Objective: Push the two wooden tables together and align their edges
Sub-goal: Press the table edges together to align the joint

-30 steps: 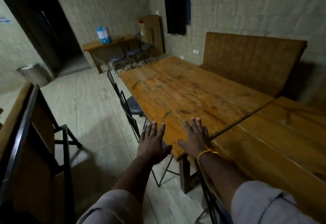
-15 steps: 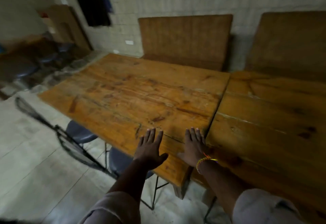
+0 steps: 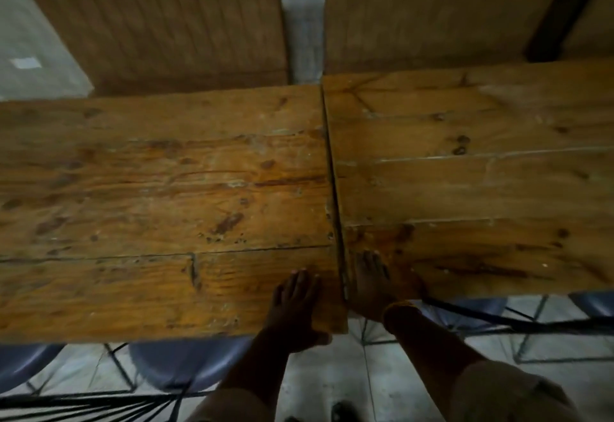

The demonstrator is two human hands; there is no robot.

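Note:
Two worn wooden tables stand side by side with a thin dark seam between them. The left table [image 3: 149, 195] reaches nearer to me than the right table [image 3: 481, 189], so their near edges are offset; the far edges are offset too. My left hand [image 3: 294, 308] lies flat on the left table's near right corner, thumb hanging over the near edge. My right hand [image 3: 373, 283] lies flat on the right table's near left corner, just across the seam, with a yellow band on its wrist. Neither hand holds anything.
Two brown padded bench backs [image 3: 172, 26] [image 3: 432, 12] stand against the wall behind the tables. Blue-seated wire chairs [image 3: 186, 365] [image 3: 465, 308] are tucked under the near edges. Pale tiled floor [image 3: 332, 378] lies below me.
The view has swung right and down to face the seam squarely. My right hand has shifted from the left table's corner onto the right table. My left hand has moved to the left table's corner.

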